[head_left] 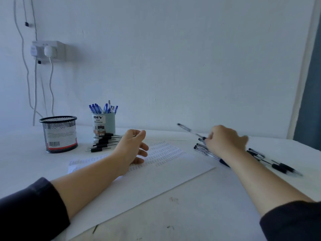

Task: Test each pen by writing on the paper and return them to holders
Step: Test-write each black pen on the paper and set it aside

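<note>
Leftmost, at the frame's left middle, a black mesh cup stands on the white table. Just to its right is a pale blue cup labelled DIY, full of blue pens. In front of that cup a row of black-gripped pens lies on the table. At centre, the left hand rests its lower edge on the paper, fingers loosely curled and holding nothing. The sheet carries rows of small written marks and runs from the lower left toward the right middle. Right of centre, the right hand pinches a clear pen at one end, its dark cap pointing up and left above the table; the hand is blurred. Under and beside that hand more black pens lie scattered toward the right edge. Dark sleeves cover both forearms at the bottom corners.
</note>
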